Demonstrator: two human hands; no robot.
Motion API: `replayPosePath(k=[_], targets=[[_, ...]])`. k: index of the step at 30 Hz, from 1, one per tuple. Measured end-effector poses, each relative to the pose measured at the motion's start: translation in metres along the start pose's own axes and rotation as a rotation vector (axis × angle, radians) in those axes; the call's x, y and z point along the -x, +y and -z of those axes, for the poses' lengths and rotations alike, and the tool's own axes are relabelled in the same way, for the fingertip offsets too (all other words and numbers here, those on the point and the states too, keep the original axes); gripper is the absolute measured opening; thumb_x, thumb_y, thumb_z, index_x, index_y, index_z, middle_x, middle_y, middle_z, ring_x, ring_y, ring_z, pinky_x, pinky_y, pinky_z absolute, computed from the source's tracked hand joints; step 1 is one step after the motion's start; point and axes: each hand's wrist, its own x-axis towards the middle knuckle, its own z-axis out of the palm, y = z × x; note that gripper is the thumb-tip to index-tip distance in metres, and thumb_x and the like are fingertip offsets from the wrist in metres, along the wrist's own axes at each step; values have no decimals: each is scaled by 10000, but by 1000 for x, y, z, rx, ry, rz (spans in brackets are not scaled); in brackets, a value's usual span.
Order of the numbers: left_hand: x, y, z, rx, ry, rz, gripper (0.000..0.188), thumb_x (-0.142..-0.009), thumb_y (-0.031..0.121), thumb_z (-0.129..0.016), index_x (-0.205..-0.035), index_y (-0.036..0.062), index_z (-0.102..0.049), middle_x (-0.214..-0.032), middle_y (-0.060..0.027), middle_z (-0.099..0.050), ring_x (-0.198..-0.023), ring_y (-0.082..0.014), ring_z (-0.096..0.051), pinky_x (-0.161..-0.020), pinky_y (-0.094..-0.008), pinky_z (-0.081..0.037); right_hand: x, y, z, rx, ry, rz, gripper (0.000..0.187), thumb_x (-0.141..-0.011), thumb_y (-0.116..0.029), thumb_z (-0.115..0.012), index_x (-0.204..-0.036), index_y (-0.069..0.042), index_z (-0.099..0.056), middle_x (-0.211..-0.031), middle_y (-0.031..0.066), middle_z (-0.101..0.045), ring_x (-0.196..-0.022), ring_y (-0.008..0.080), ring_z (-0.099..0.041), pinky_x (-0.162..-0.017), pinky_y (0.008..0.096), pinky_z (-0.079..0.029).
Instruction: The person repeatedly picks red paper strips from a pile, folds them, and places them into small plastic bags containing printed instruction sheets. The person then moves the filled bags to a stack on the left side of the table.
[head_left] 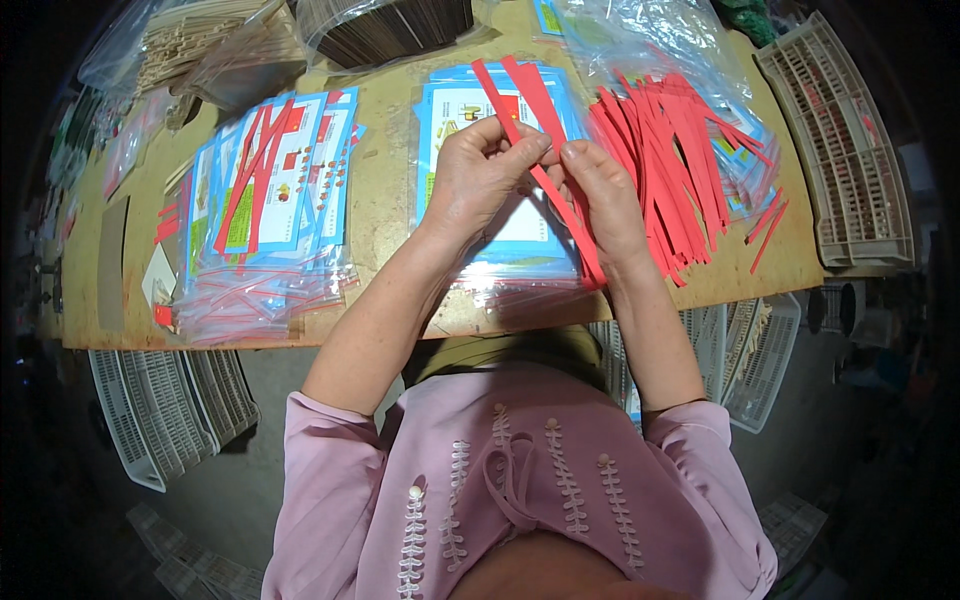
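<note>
Both my hands are closed over the middle stack of blue-edged printed cards in clear bags [520, 245]. Two long red strips [533, 95] cross between my fingers. My left hand [475, 175] pinches one strip between thumb and forefinger, near its middle. My right hand [602, 190] grips the strips beside it, its thumb close to the left thumb. The lower end of one strip runs down past my right palm. A loose heap of similar red strips [675, 170] lies just right of my right hand. My curled fingers hide where the strips meet.
Another stack of bagged cards [270, 280], with red strips on top, lies to the left. At the back are bagged wooden sticks [195, 40] and a bagged dark stack [390, 30]. Plastic crates stand at the right [840, 140] and below the table [165, 410].
</note>
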Motion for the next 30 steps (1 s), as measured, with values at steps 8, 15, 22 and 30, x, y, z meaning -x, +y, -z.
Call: replayPosePath(k=[8,15,22,30], targets=[[-4,-2,3,39,59,-12,105,-883,61,-699,-963,18,-646,-783,-40,-658,-685,-105,-657,-561,-209,-521,5,-7,-7,121,1,-3,218,-1006,-204,-539,-951,-24,-648,-702,-7,-624,-522,30,-537,-470,164,-429],[-2,1,1,131,21,23,136,-893,58,-686,-992,-15,-626,-849,-89,-673,-739,-161,-692,-619,-262,-587,5,-6,-6,84,-10,15,246,-1011,-221,-529,-966,-12,-651,-699,4,-623,-528,42,-549,-478,173,-442],[-2,1,0,223,-18,34,161,-906,60,-669,-1027,-27,-608,-914,-123,-677,-767,-190,-699,-672,-311,-619,5,-7,-6,79,2,9,248,-1005,-230,-537,-976,-13,-652,-697,4,-618,-526,47,-545,-483,185,-447],[-3,-3,1,193,-32,6,116,-890,87,-700,-956,27,-626,-846,-72,-679,-684,-106,-638,-557,-212,-487,6,-10,-5,51,-6,-7,246,-1007,-224,-529,-982,-9,-645,-703,14,-621,-531,56,-552,-495,188,-447]])
